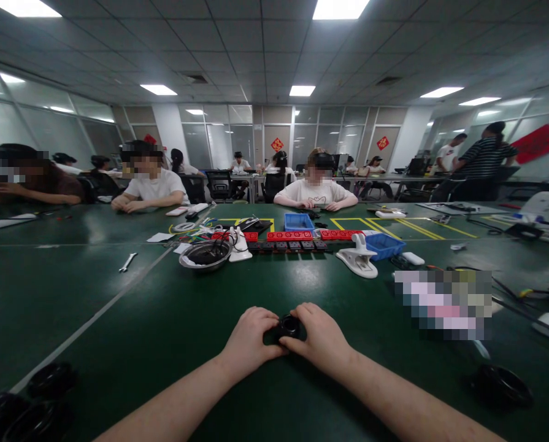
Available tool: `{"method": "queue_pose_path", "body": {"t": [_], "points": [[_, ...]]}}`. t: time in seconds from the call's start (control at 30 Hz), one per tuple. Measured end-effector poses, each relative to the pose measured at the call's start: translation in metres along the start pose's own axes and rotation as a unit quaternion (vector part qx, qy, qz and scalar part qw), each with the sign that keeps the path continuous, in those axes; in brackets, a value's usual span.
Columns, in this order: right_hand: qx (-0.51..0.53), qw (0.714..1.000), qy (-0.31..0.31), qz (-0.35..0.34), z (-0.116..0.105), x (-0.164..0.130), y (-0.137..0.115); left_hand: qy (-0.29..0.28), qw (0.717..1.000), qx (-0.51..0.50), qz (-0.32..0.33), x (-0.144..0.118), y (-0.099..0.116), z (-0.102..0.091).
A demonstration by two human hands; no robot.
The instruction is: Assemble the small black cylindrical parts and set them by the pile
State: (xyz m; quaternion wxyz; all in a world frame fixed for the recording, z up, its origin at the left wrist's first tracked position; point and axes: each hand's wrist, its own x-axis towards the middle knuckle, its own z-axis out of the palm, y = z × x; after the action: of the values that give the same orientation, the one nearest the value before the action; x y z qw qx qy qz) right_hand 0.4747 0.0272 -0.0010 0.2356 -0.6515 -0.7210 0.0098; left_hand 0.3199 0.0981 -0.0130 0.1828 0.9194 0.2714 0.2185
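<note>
A small glossy black ring-shaped piece [289,325] with a round opening is low over the green table, in front of me. My left hand [250,336] grips it from the left, fingertips on its far side and thumb along the near side. From the right, my right hand [324,334] closes round it too, its thumb meeting the left thumb. Part of the piece is hidden by my fingers. Larger black rings [51,380] lie at the lower left, and another black ring [504,385] lies at the lower right.
Ahead on the green table [186,319] stand a metal bowl [205,265], red power strips [290,236], a white clip stand [359,261] and blue bins [384,245]. A wrench [127,263] lies left. People sit across the table. A blurred-out patch [444,305] covers something right.
</note>
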Motion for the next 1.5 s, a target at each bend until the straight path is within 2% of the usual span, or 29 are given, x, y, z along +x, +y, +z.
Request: {"method": "queue_pose_path", "body": {"t": [0.13,0.27,0.37,0.5,0.6,0.67,0.83,0.97,1.07,1.2,1.37,1.5], "points": [[0.012,1.0,0.007,0.005,0.003,-0.001,-0.002,0.025,0.999,0.007,-0.027,-0.001,0.007,0.007],[0.036,0.999,-0.025,-0.013,-0.003,0.002,-0.002,0.023,0.999,0.002,-0.042,0.001,0.007,0.01],[0.057,0.995,-0.073,-0.04,-0.013,0.004,-0.001,-0.022,0.999,-0.041,-0.01,0.003,0.002,0.005],[0.114,0.977,-0.15,-0.094,-0.027,0.006,-0.001,-0.123,0.987,-0.086,0.054,0.005,-0.007,-0.006],[0.159,0.961,-0.188,-0.124,-0.033,0.006,-0.002,-0.188,0.975,-0.095,0.067,0.005,-0.012,-0.012],[0.169,0.957,-0.196,-0.13,-0.034,0.007,-0.003,-0.2,0.973,-0.095,0.066,0.004,-0.013,-0.013],[0.149,0.967,-0.178,-0.106,-0.031,0.007,-0.001,-0.135,0.985,-0.102,0.04,0.004,-0.015,-0.009],[0.102,0.988,-0.108,-0.039,-0.021,0.006,0.002,-0.05,0.997,-0.065,-0.014,0.005,-0.017,-0.005],[0.057,0.997,-0.051,-0.011,-0.011,0.004,0.004,-0.007,0.998,-0.036,-0.041,0.004,-0.015,-0.005],[0.018,1.0,-0.016,-0.003,-0.004,0.002,0.004,0.002,0.999,-0.01,-0.041,0.001,-0.005,-0.007],[0.01,1.0,-0.009,0.007,-0.002,0.001,0.004,0.008,0.999,-0.003,-0.051,-0.002,0.007,-0.002],[0.016,1.0,-0.008,0.017,0.0,0.001,0.002,0.012,0.997,-0.025,-0.077,-0.002,0.009,0.006]]}}
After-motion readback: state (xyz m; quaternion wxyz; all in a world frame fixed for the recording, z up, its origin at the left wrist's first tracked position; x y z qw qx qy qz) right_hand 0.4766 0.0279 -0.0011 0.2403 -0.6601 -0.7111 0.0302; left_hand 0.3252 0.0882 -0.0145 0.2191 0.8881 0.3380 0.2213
